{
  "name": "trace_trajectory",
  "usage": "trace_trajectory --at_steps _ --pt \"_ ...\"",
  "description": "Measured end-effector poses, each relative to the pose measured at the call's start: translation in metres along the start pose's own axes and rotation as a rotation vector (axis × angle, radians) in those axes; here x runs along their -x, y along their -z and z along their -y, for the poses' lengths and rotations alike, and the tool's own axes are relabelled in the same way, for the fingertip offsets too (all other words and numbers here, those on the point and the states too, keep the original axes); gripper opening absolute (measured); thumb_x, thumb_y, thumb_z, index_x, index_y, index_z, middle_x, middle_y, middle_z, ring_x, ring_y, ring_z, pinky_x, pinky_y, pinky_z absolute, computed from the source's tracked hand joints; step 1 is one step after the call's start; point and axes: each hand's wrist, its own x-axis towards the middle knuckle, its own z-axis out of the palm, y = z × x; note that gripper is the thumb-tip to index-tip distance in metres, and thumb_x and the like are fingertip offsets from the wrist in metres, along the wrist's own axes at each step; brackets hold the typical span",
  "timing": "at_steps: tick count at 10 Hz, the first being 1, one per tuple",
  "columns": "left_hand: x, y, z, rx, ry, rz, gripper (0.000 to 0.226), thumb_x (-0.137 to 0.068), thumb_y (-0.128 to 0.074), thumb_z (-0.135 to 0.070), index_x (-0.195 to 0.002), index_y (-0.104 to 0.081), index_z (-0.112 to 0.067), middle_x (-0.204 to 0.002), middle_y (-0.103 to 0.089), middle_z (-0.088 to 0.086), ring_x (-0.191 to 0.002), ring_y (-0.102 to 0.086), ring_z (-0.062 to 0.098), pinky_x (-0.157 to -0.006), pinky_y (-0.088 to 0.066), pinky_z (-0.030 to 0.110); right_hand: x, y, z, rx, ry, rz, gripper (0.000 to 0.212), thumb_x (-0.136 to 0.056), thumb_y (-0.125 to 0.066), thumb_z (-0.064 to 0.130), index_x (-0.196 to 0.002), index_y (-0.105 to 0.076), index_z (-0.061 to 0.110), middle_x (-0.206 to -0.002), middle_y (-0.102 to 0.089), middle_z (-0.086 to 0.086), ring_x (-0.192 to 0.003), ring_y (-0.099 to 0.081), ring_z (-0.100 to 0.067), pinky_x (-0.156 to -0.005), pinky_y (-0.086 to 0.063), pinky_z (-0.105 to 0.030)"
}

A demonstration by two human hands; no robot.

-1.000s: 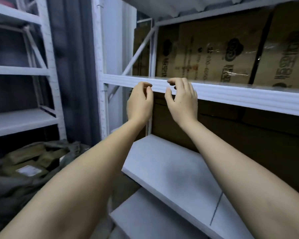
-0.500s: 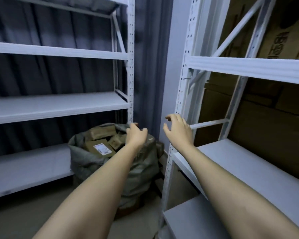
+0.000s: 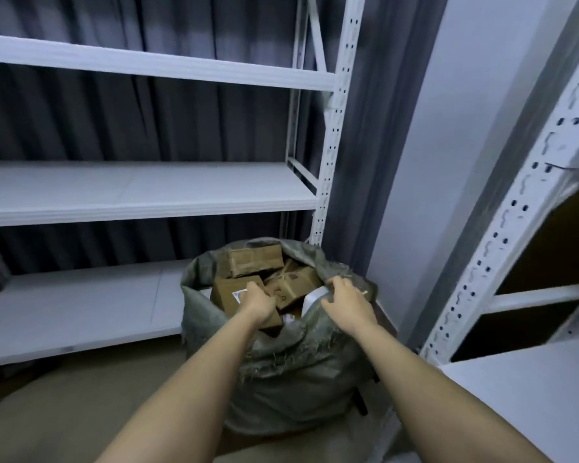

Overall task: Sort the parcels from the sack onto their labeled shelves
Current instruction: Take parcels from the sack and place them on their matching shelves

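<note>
While hands (image 3: 258,304) reach, woven sack (image 3: 291,372) sags.

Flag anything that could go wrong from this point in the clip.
The left hand reaches onto a box with a label wedged among other parcels; lifting it may shift the box beside it. The right hand rests on the sack's frayed rim, which could sag and snag a parcel. The label is partly covered, so misreading the shelf is possible.

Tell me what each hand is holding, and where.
Left hand grips a cardboard parcel at its near right corner; right hand grips the sack rim.
</note>
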Motion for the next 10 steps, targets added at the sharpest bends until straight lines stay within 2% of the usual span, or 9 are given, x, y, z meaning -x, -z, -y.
trace_trajectory --at_steps 1,2,4,5,6,7,8,9,10 --pt "-0.052 0.015 0.006 -0.044 0.007 0.035 0.053 -0.096 -0.045 -0.016 -0.143 -0.025 -0.005 -0.141 -0.04 0.019 -0.124 -0.044 0.033 -0.098 -0.039 0.034 -0.047 -0.026 0.016 0.022 -0.027 0.051 0.047 -0.094 -0.048 0.031 -0.137 -0.039 0.014 -0.139 -0.042 -0.009 -0.128 -0.042 -0.029 -0.098 -0.042 -0.04" --pt "-0.114 0.029 0.013 -0.085 -0.029 0.094 0.056 -0.097 -0.047 -0.016 -0.145 -0.02 -0.002 -0.122 -0.05 0.015 -0.105 -0.053 0.027 -0.078 -0.045 0.019 -0.097 -0.061 0.032 0.067 -0.062 0.103 0.052 -0.094 -0.052 0.032 -0.139 -0.036 0.013 -0.141 -0.039 -0.012 -0.13 -0.041 -0.031 -0.103 -0.04 -0.042" --pt "-0.191 0.04 0.01 -0.14 -0.017 0.298 0.057 -0.098 -0.048 -0.011 -0.147 -0.02 0.001 -0.146 -0.037 0.019 -0.133 -0.04 0.032 -0.102 -0.035 0.029 -0.163 -0.128 0.054 -0.008 -0.293 0.252 0.059 -0.095 -0.05 0.036 -0.142 -0.026 0.011 -0.144 -0.033 -0.015 -0.128 -0.041 -0.035 -0.098 -0.041 -0.041" --pt "-0.24 0.021 0.022 -0.138 -0.02 0.402 0.05 -0.098 -0.047 -0.011 -0.143 -0.033 0.004 -0.145 -0.042 0.02 -0.133 -0.042 0.032 -0.107 -0.037 0.033 -0.186 -0.151 0.057 -0.157 -0.432 0.242 0.061 -0.094 -0.052 0.039 -0.141 -0.027 0.011 -0.144 -0.031 -0.016 -0.127 -0.041 -0.037 -0.1 -0.042 -0.043" --pt "-0.267 0.009 0.023 -0.222 -0.076 0.435 0.054 -0.098 -0.046 -0.012 -0.146 -0.027 0.001 -0.147 -0.038 0.021 -0.134 -0.039 0.033 -0.109 -0.034 0.034 -0.207 -0.165 0.051 -0.236 -0.487 0.218 0.054 -0.094 -0.051 0.037 -0.136 -0.032 0.01 -0.142 -0.032 -0.016 -0.124 -0.04 -0.037 -0.1 -0.042 -0.045" --pt "-0.291 -0.005 0.018 -0.228 -0.129 0.494 0.049 -0.098 -0.048 -0.021 -0.141 -0.038 0.001 -0.137 -0.048 0.023 -0.124 -0.048 0.036 -0.104 -0.04 0.037 -0.232 -0.173 0.041 -0.301 -0.561 0.193 0.06 -0.095 -0.05 0.036 -0.144 -0.026 0.011 -0.144 -0.029 -0.016 -0.126 -0.038 -0.036 -0.102 -0.04 -0.043" --pt "-0.306 -0.018 0.022 -0.233 -0.088 0.558 0.046 -0.098 -0.049 -0.022 -0.132 -0.045 0.009 -0.129 -0.054 0.025 -0.112 -0.055 0.033 -0.083 -0.049 0.025 -0.249 -0.179 0.03 -0.347 -0.611 0.183 0.066 -0.094 -0.05 0.041 -0.146 -0.022 0.011 -0.144 -0.028 -0.016 -0.127 -0.039 -0.036 -0.103 -0.04 -0.043" --pt "-0.325 -0.039 0.028 -0.19 -0.005 0.604 0.057 -0.099 -0.048 -0.023 -0.147 -0.028 0.0 -0.143 -0.042 0.016 -0.126 -0.046 0.028 -0.085 -0.04 0.018 -0.264 -0.19 0.016 -0.366 -0.649 0.22 0.068 -0.095 -0.047 0.042 -0.148 -0.019 0.011 -0.144 -0.027 -0.016 -0.125 -0.041 -0.038 -0.103 -0.04 -0.044" --pt "-0.341 -0.068 0.031 0.031 0.172 0.604 0.068 -0.097 -0.052 -0.019 -0.151 -0.013 -0.005 -0.148 -0.036 0.017 -0.13 -0.042 0.031 -0.097 -0.038 0.029 -0.276 -0.205 0.001 -0.486 -0.738 0.198 0.07 -0.094 -0.047 0.044 -0.15 -0.017 0.014 -0.145 -0.027 -0.016 -0.127 -0.039 -0.037 -0.104 -0.04 -0.042"
